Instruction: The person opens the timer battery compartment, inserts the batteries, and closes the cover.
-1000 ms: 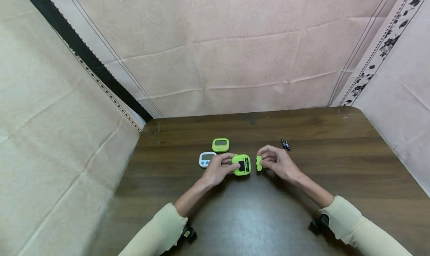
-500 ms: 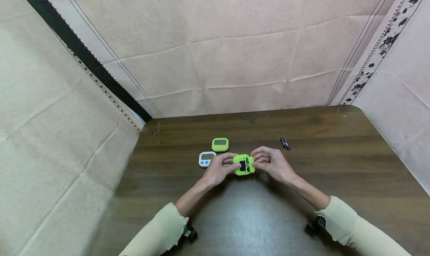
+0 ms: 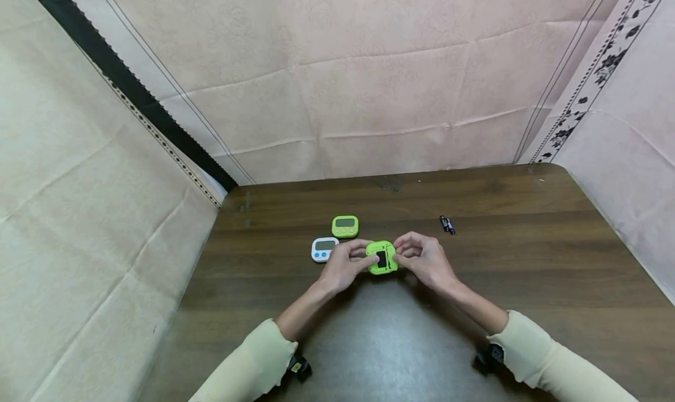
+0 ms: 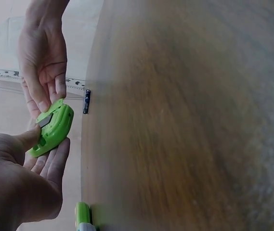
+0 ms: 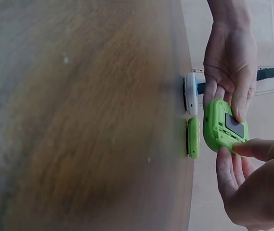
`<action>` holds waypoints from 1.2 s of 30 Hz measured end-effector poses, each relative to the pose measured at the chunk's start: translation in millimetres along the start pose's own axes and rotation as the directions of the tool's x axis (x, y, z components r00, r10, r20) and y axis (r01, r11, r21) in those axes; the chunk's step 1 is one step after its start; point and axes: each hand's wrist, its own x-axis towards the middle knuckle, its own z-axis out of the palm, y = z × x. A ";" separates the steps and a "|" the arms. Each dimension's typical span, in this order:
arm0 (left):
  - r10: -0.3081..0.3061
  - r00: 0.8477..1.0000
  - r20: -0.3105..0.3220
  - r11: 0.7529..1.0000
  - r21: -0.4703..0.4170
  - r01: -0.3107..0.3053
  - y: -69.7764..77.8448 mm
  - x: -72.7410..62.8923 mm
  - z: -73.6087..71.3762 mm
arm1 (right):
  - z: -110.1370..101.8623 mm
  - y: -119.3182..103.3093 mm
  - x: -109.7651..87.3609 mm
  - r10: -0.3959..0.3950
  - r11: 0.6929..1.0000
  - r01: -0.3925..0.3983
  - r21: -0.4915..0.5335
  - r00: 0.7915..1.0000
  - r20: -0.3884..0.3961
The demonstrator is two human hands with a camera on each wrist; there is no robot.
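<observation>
Back side up, a green digital timer [image 3: 382, 248] with a dark patch on its back is gripped by my left hand [image 3: 341, 268], thumb over the back and fingers beneath. My right hand [image 3: 426, 260] pinches the green battery cover [image 5: 227, 143] at the timer's right end. The cover lies against the battery compartment there; a thin slit still shows along its edge in the right wrist view. Whether it sits flush cannot be told. Both hands hold the timer above the table.
A white timer [image 3: 323, 246] lies just left of my left hand, with a second green timer [image 3: 345, 227] behind it, both screen up. Two dark batteries [image 3: 447, 224] lie beyond my right hand on the brown wooden table [image 3: 506, 214]. Pale cloth hangs behind.
My right hand has moved left and brought the battery cover from apart onto the timer's end, covering the compartment that was exposed. My left hand has stayed nearly still.
</observation>
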 end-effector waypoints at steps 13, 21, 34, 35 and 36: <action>0.013 1.000 -0.028 1.000 0.006 -0.013 -3.0 -0.7 0.3 | 3.2 -1.9 -1.9 0.003 1.000 -0.004 -0.015 0.999 -0.040; 0.063 0.996 -0.059 0.998 0.029 -0.061 -4.8 -2.5 2.1 | 8.4 -2.5 -1.2 -0.015 1.000 0.013 -0.029 0.995 -0.094; 0.118 0.989 -0.093 0.991 0.074 -0.111 -4.4 -4.0 4.1 | 10.2 -0.6 1.9 0.024 1.000 -0.025 -0.008 0.994 -0.104; 0.120 0.988 -0.093 0.991 0.066 -0.115 -4.5 -3.7 3.7 | 9.4 -0.8 2.2 0.023 1.000 -0.022 0.007 0.996 -0.092; 0.119 0.989 -0.092 0.992 0.058 -0.114 -4.5 -3.5 3.3 | 8.0 -0.6 2.9 0.027 0.999 -0.025 0.032 0.997 -0.075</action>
